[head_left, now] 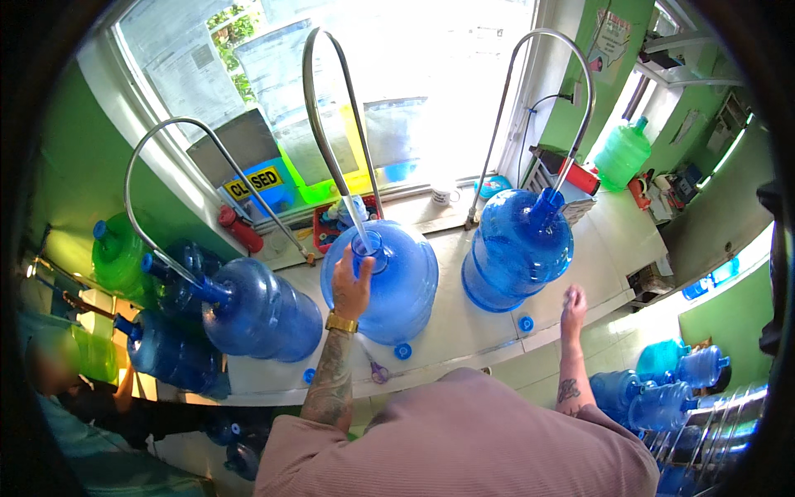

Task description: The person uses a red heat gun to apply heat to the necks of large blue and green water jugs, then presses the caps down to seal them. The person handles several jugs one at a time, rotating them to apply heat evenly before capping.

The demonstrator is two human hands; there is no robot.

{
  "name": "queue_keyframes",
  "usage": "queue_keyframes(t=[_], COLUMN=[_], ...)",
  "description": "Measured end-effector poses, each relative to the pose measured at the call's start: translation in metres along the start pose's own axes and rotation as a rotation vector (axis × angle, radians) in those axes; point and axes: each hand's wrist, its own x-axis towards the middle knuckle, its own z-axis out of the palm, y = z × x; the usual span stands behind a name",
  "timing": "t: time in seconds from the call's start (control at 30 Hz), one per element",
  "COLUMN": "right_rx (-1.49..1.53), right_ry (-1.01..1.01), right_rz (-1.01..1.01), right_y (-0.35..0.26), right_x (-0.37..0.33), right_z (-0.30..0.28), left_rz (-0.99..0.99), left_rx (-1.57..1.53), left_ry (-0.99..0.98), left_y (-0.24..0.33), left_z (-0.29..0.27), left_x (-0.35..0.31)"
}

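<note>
My left hand (351, 286) is closed on the neck of a large blue water jug (406, 286) that stands upright on the white counter. A curved metal filling spout (321, 124) reaches down into the mouth of this jug. To the right, my right hand (573, 305) hovers near the counter's front edge with its fingers curled in; whether anything is inside them is hidden. Beside it stands another blue jug (517, 248) with a second spout (590, 91) in its neck. A third jug (261, 311) at left sits under a third spout (184, 121).
Blue caps (402, 351) and purple-handled scissors (378, 372) lie along the counter's front. Behind the jugs are a red basket (325, 236), a white mug (443, 195) and a red bottle (240, 229). More jugs (662, 389) stand at right. Another person (74, 431) is at far left.
</note>
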Motion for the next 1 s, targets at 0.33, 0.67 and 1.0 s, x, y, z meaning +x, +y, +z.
queue_keyframes(t=[0.33,0.67,1.0], right_rx=[-0.055,-0.407,-0.428], right_ry=[-0.393,-0.580,-0.602], right_rz=[-0.429,-0.518,-0.360], right_y=[-0.164,-0.135,-0.141], right_x=[0.200,0.229,0.231], right_z=[0.092,0.163,0.161], left_rz=[-0.068,-0.337,-0.416], left_rx=[-0.162,0.298,0.320], left_ry=[0.139,0.089,0.062], left_y=[-0.070,-0.114,-0.106], left_z=[-0.003,0.022,0.020], left_x=[0.073,0.088,0.088])
